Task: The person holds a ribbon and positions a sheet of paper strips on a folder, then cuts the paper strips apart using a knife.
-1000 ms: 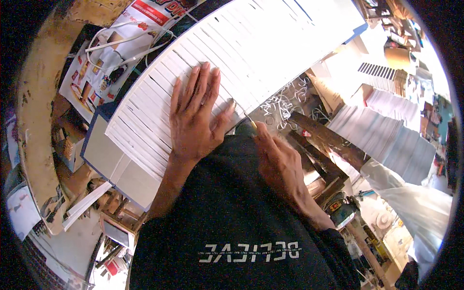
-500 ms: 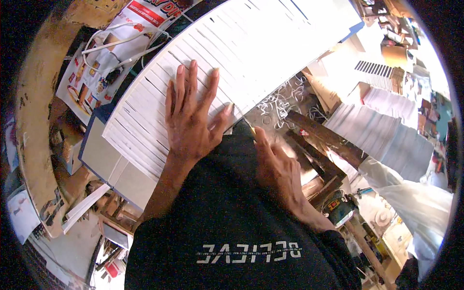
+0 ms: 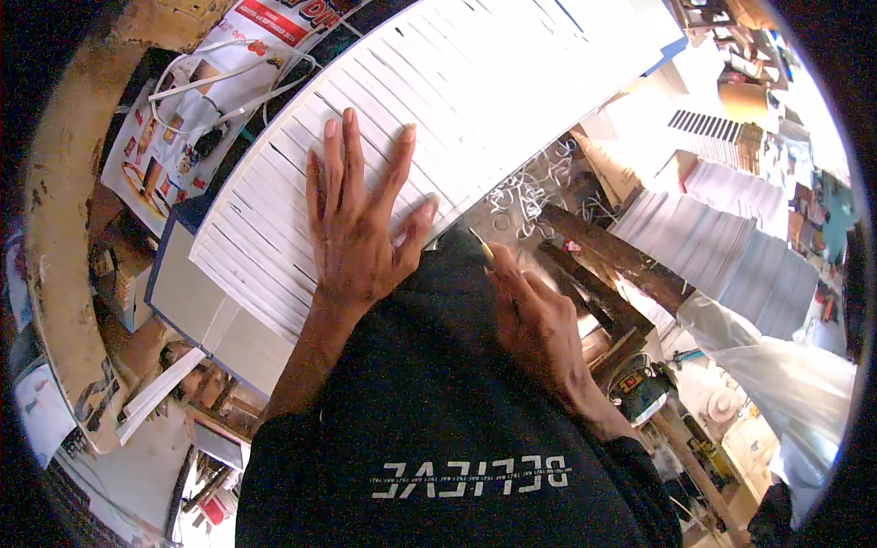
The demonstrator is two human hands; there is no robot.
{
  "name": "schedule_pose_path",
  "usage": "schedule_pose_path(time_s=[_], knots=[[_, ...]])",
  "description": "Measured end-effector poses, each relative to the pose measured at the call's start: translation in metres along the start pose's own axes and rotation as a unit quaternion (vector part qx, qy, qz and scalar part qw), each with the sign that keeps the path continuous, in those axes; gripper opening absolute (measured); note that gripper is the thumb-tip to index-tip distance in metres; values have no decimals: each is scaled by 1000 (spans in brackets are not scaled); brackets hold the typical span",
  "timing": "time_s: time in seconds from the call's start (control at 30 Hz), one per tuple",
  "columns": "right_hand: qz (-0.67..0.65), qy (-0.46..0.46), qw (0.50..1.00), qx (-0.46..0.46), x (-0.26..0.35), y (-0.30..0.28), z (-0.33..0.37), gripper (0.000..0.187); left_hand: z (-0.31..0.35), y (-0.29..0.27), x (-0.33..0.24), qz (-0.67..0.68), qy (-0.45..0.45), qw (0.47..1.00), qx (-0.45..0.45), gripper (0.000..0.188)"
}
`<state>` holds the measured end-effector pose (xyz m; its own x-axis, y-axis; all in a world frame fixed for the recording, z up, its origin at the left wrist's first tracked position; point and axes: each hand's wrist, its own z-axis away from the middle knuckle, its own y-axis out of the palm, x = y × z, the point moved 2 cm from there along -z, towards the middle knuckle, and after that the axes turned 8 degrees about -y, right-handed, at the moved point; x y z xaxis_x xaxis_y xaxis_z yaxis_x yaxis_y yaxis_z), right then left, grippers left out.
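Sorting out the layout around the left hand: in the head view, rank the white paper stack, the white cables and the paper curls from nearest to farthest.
1. White paper stack, under the left hand.
2. White cables, up-left beyond the stack's edge.
3. Paper curls, to the right; about as far as the cables, too close to call.

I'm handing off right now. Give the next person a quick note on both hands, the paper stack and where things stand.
Left hand: flat, fingers spread, pressing on the fanned stack of white sheets.
Right hand: at the stack's near edge by the dark shirt, holding what looks like a thin yellowish tool; grip partly hidden.
Stack lies on a grey board; paper curls sit to its right.
Done and left: cannot be judged from this view.
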<state>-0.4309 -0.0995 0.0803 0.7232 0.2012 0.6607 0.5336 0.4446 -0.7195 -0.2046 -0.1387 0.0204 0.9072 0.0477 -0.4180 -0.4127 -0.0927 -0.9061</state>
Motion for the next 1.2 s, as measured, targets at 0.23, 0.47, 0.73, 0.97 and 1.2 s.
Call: schedule_pose_path(time_s=[0.23,0.47,0.73,0.97,1.2], knots=[[45,20,999,16,-1,7,-1,49,0,-3,-3,17,-2,1000,-4,83],[79,45,994,68,3,12,2,67,1,-1,-4,5,-5,1000,2,83],[82,52,995,27,14,5,3,52,1,-3,-7,-10,-6,1000,13,84],[50,43,997,44,18,-6,0,48,1,-3,-4,-8,-2,1000,9,80],[-65,24,993,-97,-5,-11,-5,43,1,8,2,-32,0,999,9,79]])
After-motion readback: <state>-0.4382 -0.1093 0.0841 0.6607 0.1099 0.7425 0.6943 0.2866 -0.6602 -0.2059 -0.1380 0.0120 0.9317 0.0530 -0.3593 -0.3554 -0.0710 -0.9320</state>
